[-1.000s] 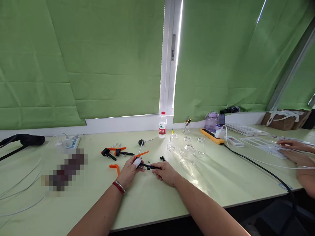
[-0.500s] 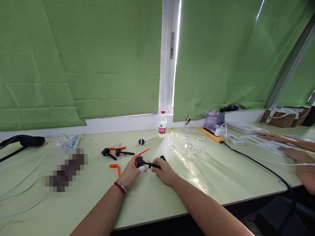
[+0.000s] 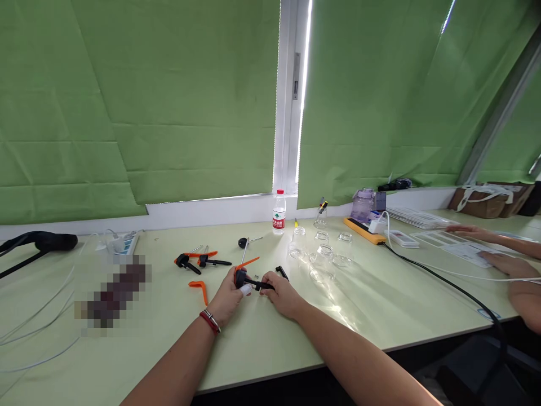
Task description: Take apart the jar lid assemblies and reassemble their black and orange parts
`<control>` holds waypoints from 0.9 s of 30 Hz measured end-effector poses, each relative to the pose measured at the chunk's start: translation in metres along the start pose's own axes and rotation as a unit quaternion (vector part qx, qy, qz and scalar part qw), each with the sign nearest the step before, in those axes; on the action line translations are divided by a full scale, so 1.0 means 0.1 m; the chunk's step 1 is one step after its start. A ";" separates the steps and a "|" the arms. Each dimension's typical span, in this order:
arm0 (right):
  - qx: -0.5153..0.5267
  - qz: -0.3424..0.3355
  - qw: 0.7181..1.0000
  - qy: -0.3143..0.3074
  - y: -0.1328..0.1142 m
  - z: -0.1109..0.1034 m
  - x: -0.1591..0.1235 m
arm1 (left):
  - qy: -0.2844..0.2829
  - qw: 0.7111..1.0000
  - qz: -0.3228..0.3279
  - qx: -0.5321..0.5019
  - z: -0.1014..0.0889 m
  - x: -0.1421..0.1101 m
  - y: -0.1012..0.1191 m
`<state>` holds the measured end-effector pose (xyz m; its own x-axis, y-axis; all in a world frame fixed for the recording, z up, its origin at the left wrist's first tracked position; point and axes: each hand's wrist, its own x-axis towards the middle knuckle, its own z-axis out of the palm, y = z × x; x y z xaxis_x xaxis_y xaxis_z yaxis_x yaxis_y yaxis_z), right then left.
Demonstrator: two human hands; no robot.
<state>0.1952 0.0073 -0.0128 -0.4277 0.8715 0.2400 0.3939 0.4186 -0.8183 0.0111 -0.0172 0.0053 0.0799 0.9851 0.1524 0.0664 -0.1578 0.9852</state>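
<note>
My left hand (image 3: 227,297), with a white wrap on the thumb, is closed around the round black head of an assembly (image 3: 240,277) that has a thin metal rod and an orange strip (image 3: 248,263) at its top. The fingers of my right hand (image 3: 282,294) pinch the black handle (image 3: 265,286) on its right side. Small metal bits (image 3: 256,277) show just behind the handle. Beyond my right hand lies a small black piece (image 3: 282,273). To the left are two similar black-and-orange assemblies (image 3: 186,263) and a bent orange piece (image 3: 203,288). A black knob with a rod (image 3: 243,242) rests farther back.
Several clear glass jars (image 3: 298,248) stand right of centre. A red-capped water bottle (image 3: 279,217) is near the wall. An orange-and-black power strip (image 3: 363,231) trails a black cable rightward. Another person's hands (image 3: 502,262) rest on papers at far right.
Both hands keep their hold, with the assembly tilted slightly. My right hand has shifted a little, and more of the small black piece beyond it shows.
</note>
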 end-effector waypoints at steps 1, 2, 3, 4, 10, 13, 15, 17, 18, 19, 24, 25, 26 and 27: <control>0.002 0.002 1.000 -0.002 -0.01 0.00 0.00 | -0.001 1.000 -0.002 0.004 0.00 0.00 0.00; 0.007 0.001 1.000 -0.006 -0.01 0.00 0.00 | 0.000 1.000 -0.003 0.007 0.01 -0.01 -0.01; 0.012 0.000 1.000 -0.009 -0.01 0.00 0.00 | 0.001 1.000 -0.003 0.010 0.01 -0.01 -0.01; 0.017 0.000 1.000 -0.012 -0.01 0.00 0.01 | 0.001 1.000 -0.002 0.013 0.02 -0.01 -0.01; 0.065 0.014 0.997 -0.030 0.04 0.01 0.02 | 0.004 1.000 -0.010 0.022 0.06 -0.03 0.03; 0.090 0.022 0.995 -0.030 0.06 0.02 0.02 | 0.003 1.000 -0.013 0.023 0.06 -0.04 0.03; 0.106 0.024 0.994 -0.032 0.06 0.04 0.02 | -0.003 1.000 -0.013 0.026 0.05 -0.04 0.03; 0.129 0.025 0.991 -0.039 0.06 0.05 0.01 | -0.008 1.000 -0.011 0.025 0.03 -0.03 0.03; 0.142 0.025 0.989 -0.042 0.07 0.06 0.01 | -0.009 1.000 -0.008 0.022 0.03 -0.03 0.03; 0.153 0.026 0.987 -0.044 0.07 0.07 0.01 | -0.008 1.000 -0.005 0.018 0.02 -0.02 0.03; 0.177 0.028 0.983 -0.045 0.08 0.09 0.01 | -0.007 1.000 -0.016 0.015 0.03 -0.02 0.05; 0.179 0.026 0.983 -0.045 0.07 0.10 0.01 | -0.006 1.000 -0.020 0.018 0.03 -0.03 0.06; 0.181 0.023 0.982 -0.045 0.06 0.10 0.00 | -0.002 1.000 -0.021 0.020 0.04 -0.03 0.07; 0.185 0.020 0.981 -0.046 0.04 0.11 -0.01 | 0.005 1.000 -0.020 0.022 0.04 -0.03 0.08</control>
<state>0.1878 0.0056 -0.0220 -0.4962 0.8515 0.1695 0.0961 0.2479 -0.9640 0.0153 -0.0221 0.0119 0.0669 0.9912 0.1145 0.1120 -0.1215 0.9863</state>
